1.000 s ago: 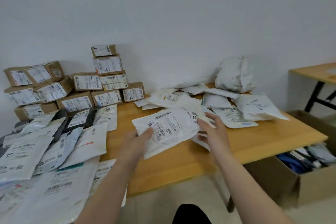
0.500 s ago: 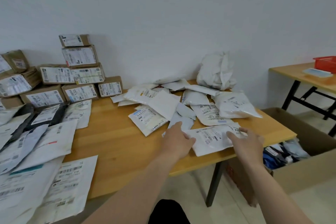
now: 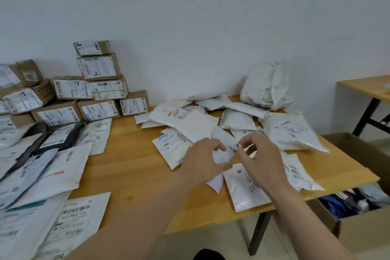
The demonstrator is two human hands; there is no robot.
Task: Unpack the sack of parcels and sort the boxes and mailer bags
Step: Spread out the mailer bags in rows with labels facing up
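- The flat white mailer [image 3: 245,188] that both hands held up a second ago now lies at the lower right of the table [image 3: 130,177], near its front edge; that piece is set down and the hands have come back to the loose heap in the middle of the frame.
- The left hand [image 3: 203,163] curls over a small pale bag [image 3: 221,154], thumb and fingers narrowed round its crumpled part; it looks like a grip just forming.
- The right hand [image 3: 260,160] pinches with thumb and forefinger at the bag's upper right corner; whether the tips have closed on it, I cannot tell.
- Judging by the layout, sorting is well along: brown boxes [image 3: 97,91] are stacked at the upper left against the wall, flat mailers [image 3: 52,167] spread over the left side.
- The unsorted heap [image 3: 190,120] still fills the centre right, bags overlapping, so lifting one may drag its neighbours.
- The crumpled white sack [image 3: 267,84] sits at the upper right by the wall.
- An open carton [image 3: 358,224] stands on the floor at the lower right, below the table edge.
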